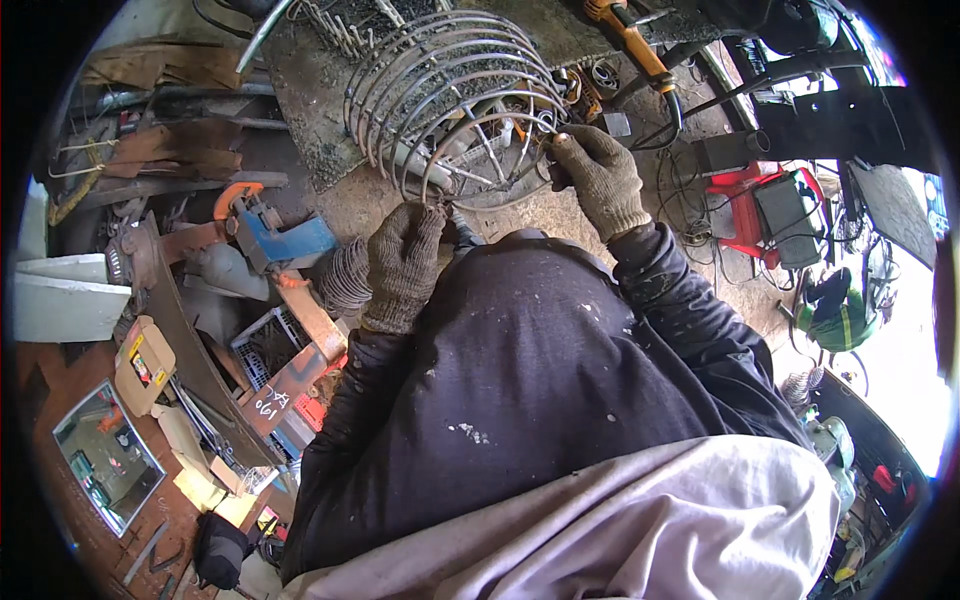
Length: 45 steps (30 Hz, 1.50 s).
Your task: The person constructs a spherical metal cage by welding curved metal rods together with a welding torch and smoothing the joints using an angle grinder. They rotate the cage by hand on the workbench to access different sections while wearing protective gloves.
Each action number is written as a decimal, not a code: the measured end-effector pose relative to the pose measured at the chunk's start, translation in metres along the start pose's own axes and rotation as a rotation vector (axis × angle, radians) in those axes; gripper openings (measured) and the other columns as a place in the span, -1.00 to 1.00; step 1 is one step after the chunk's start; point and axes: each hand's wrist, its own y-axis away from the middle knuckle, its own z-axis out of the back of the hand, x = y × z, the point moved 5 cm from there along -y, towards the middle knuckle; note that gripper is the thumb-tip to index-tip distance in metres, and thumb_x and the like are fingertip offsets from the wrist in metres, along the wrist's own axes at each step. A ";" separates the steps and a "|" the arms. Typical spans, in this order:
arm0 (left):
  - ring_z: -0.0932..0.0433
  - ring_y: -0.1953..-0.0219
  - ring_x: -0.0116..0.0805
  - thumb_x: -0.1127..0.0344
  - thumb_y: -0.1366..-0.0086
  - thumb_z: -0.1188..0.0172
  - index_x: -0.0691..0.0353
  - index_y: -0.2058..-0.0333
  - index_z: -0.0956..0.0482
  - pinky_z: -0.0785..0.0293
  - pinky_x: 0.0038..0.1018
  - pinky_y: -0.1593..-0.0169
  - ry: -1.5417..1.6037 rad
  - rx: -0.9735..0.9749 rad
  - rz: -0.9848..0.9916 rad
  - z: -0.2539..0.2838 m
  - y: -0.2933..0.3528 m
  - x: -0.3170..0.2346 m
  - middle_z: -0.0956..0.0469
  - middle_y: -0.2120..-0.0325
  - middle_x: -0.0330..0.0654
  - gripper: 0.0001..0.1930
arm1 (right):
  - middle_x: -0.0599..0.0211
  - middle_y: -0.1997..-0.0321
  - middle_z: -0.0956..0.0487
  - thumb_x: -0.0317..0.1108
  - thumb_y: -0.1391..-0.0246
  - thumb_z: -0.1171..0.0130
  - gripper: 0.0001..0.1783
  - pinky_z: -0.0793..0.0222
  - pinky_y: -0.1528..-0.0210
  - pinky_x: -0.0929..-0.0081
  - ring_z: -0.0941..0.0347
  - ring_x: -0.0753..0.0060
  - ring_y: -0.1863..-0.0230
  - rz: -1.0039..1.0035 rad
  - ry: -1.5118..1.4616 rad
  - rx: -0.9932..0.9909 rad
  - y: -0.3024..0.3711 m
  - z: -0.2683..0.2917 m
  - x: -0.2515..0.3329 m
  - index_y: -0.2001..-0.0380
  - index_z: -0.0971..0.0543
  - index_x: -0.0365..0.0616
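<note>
A large coil of metal rod [375,130], wound in several wide loops, stands in front of me at the edge of a dark work surface [310,140]. My left hand [402,265], in a dirty knitted glove, is closed round the near lower end of the coil. My right hand [603,180], gloved the same way with a bare thumb tip showing, pinches the coil's nearest loop at its right side. The fingers of both hands are partly hidden. Thin straight rods and a pale tube show through the loops.
An orange power tool [632,42] with a cable lies beyond my right hand. At the right are a red case [745,215] and tangled cables. A blue-and-orange tool [295,243], an open cardboard box [143,365] and a glass panel [108,455] are at the left.
</note>
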 end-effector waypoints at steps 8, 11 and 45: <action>-0.60 0.18 -0.23 0.31 -0.42 -0.05 0.37 0.18 -0.57 -0.49 -0.40 0.10 0.030 0.006 -0.083 -0.002 -0.001 0.019 -0.62 0.25 -0.03 -0.77 | 0.36 0.35 -0.64 -0.22 -0.19 -0.24 -0.68 -0.46 0.26 0.59 -0.53 0.61 0.35 -0.044 -0.005 -0.017 0.000 0.000 0.000 0.10 -0.63 -0.23; -0.60 0.20 -0.23 0.28 -0.42 -0.06 0.39 0.17 -0.57 -0.49 -0.40 0.11 -0.137 0.040 -0.136 -0.002 0.000 0.004 -0.61 0.26 -0.04 -0.75 | 0.36 0.34 -0.65 -0.21 -0.19 -0.24 -0.67 -0.46 0.25 0.59 -0.53 0.61 0.35 -0.038 0.030 -0.020 0.000 0.001 0.001 0.10 -0.63 -0.23; -0.60 0.27 -0.34 0.27 -0.38 -0.13 0.37 0.20 -0.59 -0.50 -0.42 0.19 0.067 -0.019 -0.039 -0.001 -0.003 0.015 -0.64 0.34 -0.09 -0.76 | 0.32 0.37 -0.62 -0.23 -0.22 -0.22 -0.68 -0.47 0.32 0.56 -0.53 0.57 0.39 -0.010 -0.026 0.015 -0.001 -0.002 0.001 0.11 -0.61 -0.28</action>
